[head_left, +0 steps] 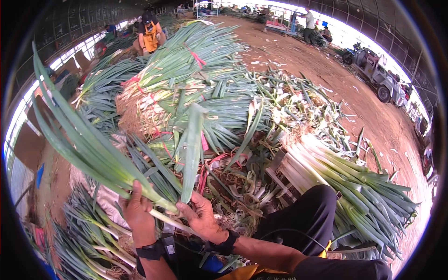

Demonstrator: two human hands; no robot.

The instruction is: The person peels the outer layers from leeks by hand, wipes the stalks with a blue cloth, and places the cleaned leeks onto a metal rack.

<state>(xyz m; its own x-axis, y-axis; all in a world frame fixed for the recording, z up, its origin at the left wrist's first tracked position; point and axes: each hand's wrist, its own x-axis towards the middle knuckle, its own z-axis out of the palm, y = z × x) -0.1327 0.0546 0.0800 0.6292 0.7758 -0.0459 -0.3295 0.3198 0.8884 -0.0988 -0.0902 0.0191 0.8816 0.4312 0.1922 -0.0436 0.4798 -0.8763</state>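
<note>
My left hand (138,214) is closed round a large green onion (100,156), just where the leaves meet the stem. Its long green leaves fan out to the upper left, and the pale stem slants down toward my right hand. A single broad leaf (190,158) stands up from the fingers of my right hand (204,219), which pinch its lower end beside the stem. Whether that leaf is still joined to the onion is hidden by the fingers. Both wrists wear dark bands.
Ahead rises a big heap of green onions (196,74) with red ties. White-stemmed onions (350,186) lie stacked at my right, beyond my knee (298,214). Rooted onions (93,233) lie lower left, peeled leaves (252,182) in front. A person (150,35) crouches far left; a cart (382,74) stands right.
</note>
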